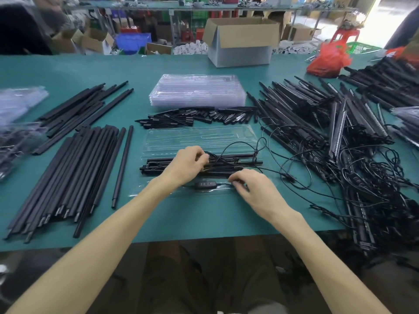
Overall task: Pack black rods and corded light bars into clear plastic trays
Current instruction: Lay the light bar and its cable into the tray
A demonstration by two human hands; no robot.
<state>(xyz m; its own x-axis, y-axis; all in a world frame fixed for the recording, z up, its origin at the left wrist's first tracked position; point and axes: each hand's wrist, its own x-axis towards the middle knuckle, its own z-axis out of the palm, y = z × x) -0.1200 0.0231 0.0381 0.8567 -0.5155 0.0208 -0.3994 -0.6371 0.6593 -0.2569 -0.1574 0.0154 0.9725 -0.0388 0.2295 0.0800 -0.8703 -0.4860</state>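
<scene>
An open clear plastic tray (199, 138) lies on the green table in front of me. Black rods and a corded light bar (238, 163) lie across its near half. My left hand (189, 163) pinches the bunched black cord over the rods. My right hand (251, 185) pinches the cord just right of the inline controller (205, 184), which lies in the tray's front channel. The cord loops away to the right.
A stack of empty clear trays (197, 90) sits behind a row of short black pieces (199, 117). Long black rods (74, 168) lie at the left. A tangled heap of corded light bars (335, 137) fills the right. A cardboard box (240, 41) stands at the back.
</scene>
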